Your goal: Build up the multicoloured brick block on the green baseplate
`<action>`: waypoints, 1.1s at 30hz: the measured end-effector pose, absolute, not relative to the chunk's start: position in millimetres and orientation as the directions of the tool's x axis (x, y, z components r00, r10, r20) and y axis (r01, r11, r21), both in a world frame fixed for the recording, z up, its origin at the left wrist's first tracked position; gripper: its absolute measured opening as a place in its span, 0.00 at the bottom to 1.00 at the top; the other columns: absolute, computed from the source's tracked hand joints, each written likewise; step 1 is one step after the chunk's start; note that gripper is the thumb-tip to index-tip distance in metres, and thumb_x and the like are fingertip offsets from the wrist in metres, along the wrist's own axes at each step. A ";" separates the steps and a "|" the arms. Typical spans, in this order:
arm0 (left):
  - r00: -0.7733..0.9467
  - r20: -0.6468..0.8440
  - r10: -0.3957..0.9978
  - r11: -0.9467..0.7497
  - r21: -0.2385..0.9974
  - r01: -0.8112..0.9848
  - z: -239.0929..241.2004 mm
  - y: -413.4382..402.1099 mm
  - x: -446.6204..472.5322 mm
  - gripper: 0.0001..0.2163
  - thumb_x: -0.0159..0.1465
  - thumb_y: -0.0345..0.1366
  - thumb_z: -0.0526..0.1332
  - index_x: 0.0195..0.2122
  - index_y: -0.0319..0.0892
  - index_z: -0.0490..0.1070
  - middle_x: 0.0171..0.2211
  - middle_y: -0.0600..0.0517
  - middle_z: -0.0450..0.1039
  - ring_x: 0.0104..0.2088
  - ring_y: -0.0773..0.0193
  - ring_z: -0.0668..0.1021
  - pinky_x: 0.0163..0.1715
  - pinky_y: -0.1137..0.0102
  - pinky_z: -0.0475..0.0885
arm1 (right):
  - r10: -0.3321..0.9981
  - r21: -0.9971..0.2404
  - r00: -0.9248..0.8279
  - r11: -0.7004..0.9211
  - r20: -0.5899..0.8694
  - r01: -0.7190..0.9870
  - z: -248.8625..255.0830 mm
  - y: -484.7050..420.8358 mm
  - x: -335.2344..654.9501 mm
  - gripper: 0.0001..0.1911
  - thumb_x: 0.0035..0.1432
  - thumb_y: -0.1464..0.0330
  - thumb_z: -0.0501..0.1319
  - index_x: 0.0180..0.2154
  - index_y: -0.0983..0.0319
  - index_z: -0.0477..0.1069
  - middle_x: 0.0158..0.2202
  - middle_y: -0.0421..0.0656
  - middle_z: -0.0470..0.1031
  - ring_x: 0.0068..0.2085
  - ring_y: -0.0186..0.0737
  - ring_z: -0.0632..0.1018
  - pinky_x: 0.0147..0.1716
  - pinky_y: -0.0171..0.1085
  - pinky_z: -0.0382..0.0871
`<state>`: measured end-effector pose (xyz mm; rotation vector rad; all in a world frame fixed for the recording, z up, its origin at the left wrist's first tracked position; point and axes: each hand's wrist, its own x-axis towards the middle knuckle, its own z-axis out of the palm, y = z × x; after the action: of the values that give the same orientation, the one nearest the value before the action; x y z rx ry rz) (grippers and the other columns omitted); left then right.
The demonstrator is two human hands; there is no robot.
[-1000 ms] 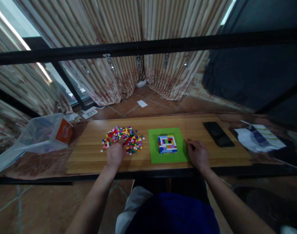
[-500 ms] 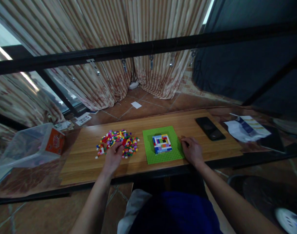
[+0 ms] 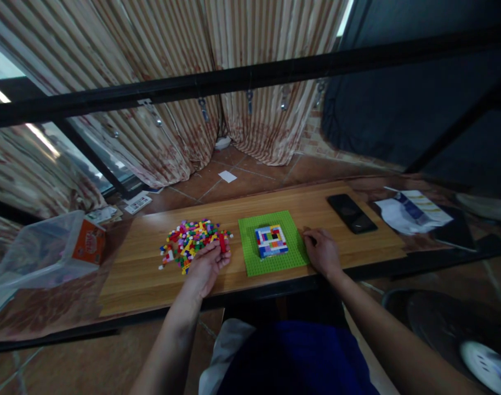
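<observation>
My left hand [image 3: 206, 265] is closed on a red toy brick [image 3: 222, 243], a long one held up at the fingertips. It is at the right front side of a heap of small mixed-colour bricks [image 3: 188, 238]. To the right lies a green baseplate [image 3: 250, 265]. On it stands a low square build of bricks [image 3: 271, 241] in white, blue, red and other colours, with a hollow middle. My right hand [image 3: 322, 253] rests by the baseplate's right edge, fingers curled in; whether anything is inside them is hidden.
A wooden board [image 3: 139, 274] lies under the bricks. On its right is a black phone [image 3: 352, 213], with crumpled white packaging [image 3: 413, 214] beyond. A clear plastic bin [image 3: 40, 252] with an orange label stands at the left. A dark metal bar [image 3: 250, 77] crosses behind.
My left hand has moved right from the brick heap, turned, and now shows the red brick at its fingertips. The right hand has stayed by the baseplate. The view has shifted slightly.
</observation>
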<state>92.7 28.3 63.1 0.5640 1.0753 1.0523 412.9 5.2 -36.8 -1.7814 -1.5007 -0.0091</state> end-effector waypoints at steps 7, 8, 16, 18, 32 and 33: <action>0.171 -0.391 0.904 0.426 0.852 -0.305 53.0 23.6 112.0 0.15 0.46 0.35 0.73 0.34 0.37 0.74 0.28 0.54 0.76 0.25 0.73 0.76 0.27 0.78 0.71 | 0.838 -0.551 0.305 -0.006 0.453 0.835 -35.9 5.6 412.5 0.13 0.61 0.66 0.53 0.34 0.62 0.76 0.35 0.49 0.76 0.38 0.47 0.74 0.41 0.44 0.69; 0.181 -0.376 0.909 0.413 0.873 -0.261 51.8 22.5 115.9 0.15 0.47 0.37 0.73 0.33 0.37 0.73 0.26 0.55 0.75 0.25 0.74 0.75 0.26 0.78 0.71 | 0.838 -0.552 0.304 -0.004 0.453 0.834 -35.7 5.7 412.5 0.13 0.60 0.66 0.54 0.34 0.62 0.76 0.35 0.49 0.76 0.38 0.47 0.74 0.41 0.43 0.69; 0.253 -0.245 0.936 0.230 0.969 0.085 51.2 16.7 149.9 0.12 0.59 0.44 0.61 0.38 0.41 0.65 0.28 0.54 0.75 0.21 0.69 0.75 0.20 0.74 0.67 | 0.840 -0.551 0.303 -0.006 0.449 0.834 -33.6 5.8 411.6 0.13 0.60 0.66 0.54 0.34 0.61 0.76 0.35 0.49 0.76 0.38 0.47 0.74 0.41 0.44 0.68; 0.268 -0.232 0.935 0.194 0.967 0.163 52.2 17.3 155.7 0.10 0.61 0.43 0.58 0.37 0.42 0.64 0.29 0.53 0.76 0.21 0.68 0.75 0.20 0.74 0.67 | 0.841 -0.560 0.306 -0.004 0.446 0.828 -33.4 5.8 411.6 0.13 0.60 0.67 0.54 0.34 0.61 0.76 0.35 0.49 0.76 0.38 0.47 0.74 0.41 0.44 0.68; 0.193 0.135 0.972 -0.219 0.812 0.540 75.9 27.7 185.7 0.08 0.61 0.34 0.60 0.35 0.44 0.79 0.32 0.49 0.77 0.34 0.59 0.76 0.44 0.66 0.68 | 0.842 -0.586 0.319 -0.004 0.436 0.810 -34.3 6.4 412.5 0.13 0.60 0.66 0.53 0.34 0.60 0.76 0.35 0.48 0.76 0.39 0.46 0.74 0.42 0.43 0.68; 0.186 0.133 0.974 -0.216 0.800 0.560 75.3 29.0 184.6 0.08 0.61 0.34 0.60 0.35 0.44 0.80 0.32 0.49 0.77 0.34 0.59 0.76 0.43 0.66 0.67 | 0.841 -0.588 0.320 -0.002 0.436 0.809 -34.4 6.5 412.4 0.13 0.60 0.66 0.54 0.34 0.60 0.76 0.35 0.48 0.76 0.39 0.46 0.74 0.42 0.43 0.68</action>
<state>184.6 29.0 75.3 1.8614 1.4368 0.8811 412.4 6.5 -34.4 -1.7911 -1.4747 0.0511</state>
